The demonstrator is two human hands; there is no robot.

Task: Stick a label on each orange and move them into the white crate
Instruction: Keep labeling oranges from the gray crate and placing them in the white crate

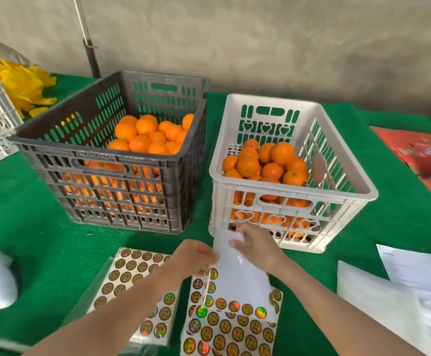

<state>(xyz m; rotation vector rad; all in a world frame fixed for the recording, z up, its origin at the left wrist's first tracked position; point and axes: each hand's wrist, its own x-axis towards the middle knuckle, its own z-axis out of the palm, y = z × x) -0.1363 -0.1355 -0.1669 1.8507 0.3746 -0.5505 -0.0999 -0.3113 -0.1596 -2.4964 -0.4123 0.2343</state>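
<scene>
Both hands are gripping a label sheet (pixel 232 327) on the green desk (pixel 29 227).
The left hand (pixel 194 255) is pinching the sheet's left edge while the right hand (pixel 257 249) is curling over its bare white top, just in front of the white crate (pixel 219 199). Oranges (pixel 281 152) are lying piled in that crate and in the black crate (pixel 93 152) beside it.

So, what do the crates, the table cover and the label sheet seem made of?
Black crate and white crate: moulded plastic, fairly matt, by the slotted walls and moulded handles. Cover: green felt or short-pile carpet, fuzzy and dull. Sheet: probably glossy coated backing paper; it curls and reflects light. Labels: likely holographic foil, showing rainbow glints.
</scene>
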